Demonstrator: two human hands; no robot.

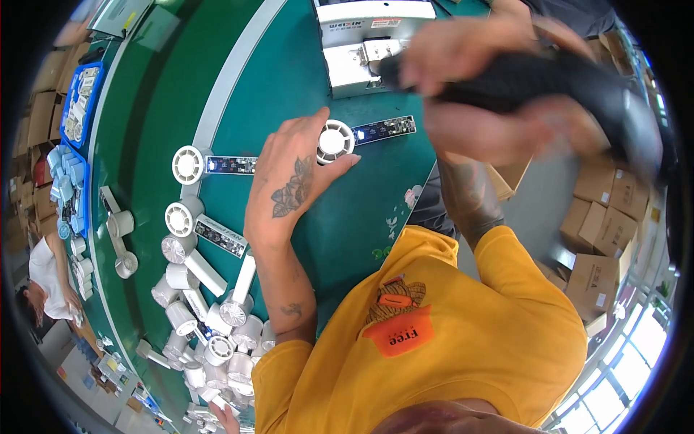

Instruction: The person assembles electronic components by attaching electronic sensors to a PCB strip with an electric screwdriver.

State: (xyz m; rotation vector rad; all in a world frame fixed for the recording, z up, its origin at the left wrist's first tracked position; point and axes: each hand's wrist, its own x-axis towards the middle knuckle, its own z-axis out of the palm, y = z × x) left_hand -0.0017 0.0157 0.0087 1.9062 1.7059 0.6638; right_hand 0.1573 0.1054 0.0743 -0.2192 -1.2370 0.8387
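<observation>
My left hand [285,170] has its thumb and index finger around the round white head of a handheld fan [336,142], whose open handle bares a circuit board. Beside that hand lies another opened fan [188,165]. My right hand [499,134], smeared by motion, grips a black electric screwdriver [506,83], also blurred. The screwdriver's front end is close to a white and silver screw feeder [361,61]. More blurred fingers [463,47] show above the screwdriver; whose they are, I cannot tell.
Several white fans [217,333] are heaped left of my forearm on the green table [340,224]. Blue bins [81,105] of parts stand at the far left, near a person in white [50,278]. Another hand [228,418] touches the heap's lower edge. Cardboard boxes [596,278] stack at right.
</observation>
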